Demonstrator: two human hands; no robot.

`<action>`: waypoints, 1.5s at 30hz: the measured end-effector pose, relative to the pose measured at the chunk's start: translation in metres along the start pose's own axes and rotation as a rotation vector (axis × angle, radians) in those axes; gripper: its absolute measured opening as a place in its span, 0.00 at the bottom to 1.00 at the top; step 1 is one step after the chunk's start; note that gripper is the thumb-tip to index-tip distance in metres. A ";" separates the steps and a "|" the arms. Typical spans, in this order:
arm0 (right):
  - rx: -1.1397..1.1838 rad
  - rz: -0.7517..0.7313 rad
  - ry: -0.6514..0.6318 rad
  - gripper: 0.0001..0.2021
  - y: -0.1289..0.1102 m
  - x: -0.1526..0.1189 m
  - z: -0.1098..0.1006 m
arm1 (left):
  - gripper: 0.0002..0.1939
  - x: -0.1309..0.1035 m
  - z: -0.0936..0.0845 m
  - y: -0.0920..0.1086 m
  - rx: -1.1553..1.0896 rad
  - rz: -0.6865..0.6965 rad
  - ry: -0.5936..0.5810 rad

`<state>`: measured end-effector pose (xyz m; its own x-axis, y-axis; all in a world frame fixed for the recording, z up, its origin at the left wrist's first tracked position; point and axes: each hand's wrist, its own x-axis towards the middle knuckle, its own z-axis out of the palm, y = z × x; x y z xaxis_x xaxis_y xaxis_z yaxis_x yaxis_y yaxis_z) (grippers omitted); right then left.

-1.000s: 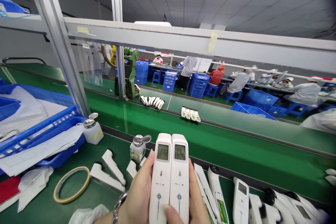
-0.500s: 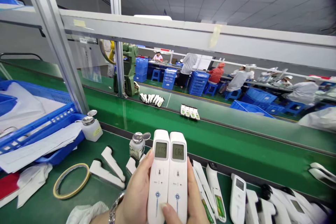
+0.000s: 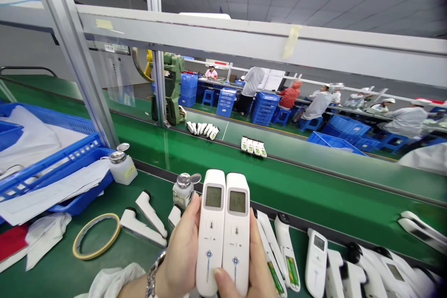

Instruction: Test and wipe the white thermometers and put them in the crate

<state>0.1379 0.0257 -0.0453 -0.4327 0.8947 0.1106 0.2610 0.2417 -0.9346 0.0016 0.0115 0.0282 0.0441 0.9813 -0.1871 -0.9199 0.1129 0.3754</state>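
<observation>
Two white infrared thermometers stand side by side in front of me, displays facing up. My left hand (image 3: 181,251) is wrapped round the outer side of the left thermometer (image 3: 211,223). Fingers of my right hand (image 3: 260,265) run along the edge of the right thermometer (image 3: 236,228). A thumb lies across the lower ends of both. Faint characters show on the grey screens, too dim to read with certainty. To the right of my hands lie thermometers with open handles (image 3: 291,265) showing green batteries, and a closed thermometer (image 3: 316,260) with its display up.
Left on the bench are a tape roll (image 3: 97,236), two thermometers (image 3: 143,228), a pump bottle (image 3: 123,167) and blue baskets (image 3: 52,167). Another pump bottle (image 3: 183,191) stands behind my hands. A green conveyor (image 3: 296,191) runs beyond; a metal post (image 3: 75,56) rises at left. People work farther back.
The thermometers at the far right of the conveyor have shifted left. Both hands keep the same hold, the held pair tilting slightly. My view has moved a little.
</observation>
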 end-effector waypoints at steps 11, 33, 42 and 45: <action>0.587 0.000 -0.256 0.30 -0.033 0.010 -0.013 | 0.22 0.000 0.007 0.007 0.047 -0.026 0.096; 0.654 0.129 -0.597 0.50 -0.054 0.026 -0.037 | 0.26 0.005 0.004 0.008 0.083 -0.049 0.110; 0.414 0.007 -0.189 0.41 -0.044 0.033 -0.008 | 0.27 0.007 0.002 -0.006 0.092 0.119 0.223; 0.289 0.061 -0.264 0.57 -0.048 0.032 -0.013 | 0.28 0.008 0.001 -0.003 0.107 0.079 0.193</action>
<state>0.1224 0.0477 0.0076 -0.6404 0.7680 -0.0037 0.0556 0.0415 -0.9976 0.0052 0.0191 0.0263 -0.1114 0.9409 -0.3199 -0.8707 0.0627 0.4878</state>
